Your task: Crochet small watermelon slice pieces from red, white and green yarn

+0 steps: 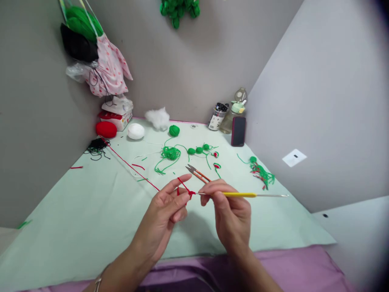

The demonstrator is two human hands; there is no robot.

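Note:
My left hand [170, 205] pinches a small piece of red crochet work [191, 193] between thumb and fingers, with red yarn [130, 166] looped over its raised index finger. That strand runs back to a red yarn ball [106, 129] at the far left. My right hand [227, 211] is closed round a crochet hook with a yellow handle [240, 194]. The hook's thin metal tip meets the red stitches; whether it passes through a loop is too small to tell. Just beyond my right fingers lie orange-handled thread snips [198, 173], blades pointing left.
Green yarn tangles [170, 153], small green crocheted balls [199, 150] and yarn scraps lie mid-table. A white yarn ball [135, 131], stuffing [158, 119], a pen tin [217, 117], a bottle [229, 121] and a phone [238, 132] stand along the back. Black yarn [97, 147] lies left, green-red threads [263, 175] right.

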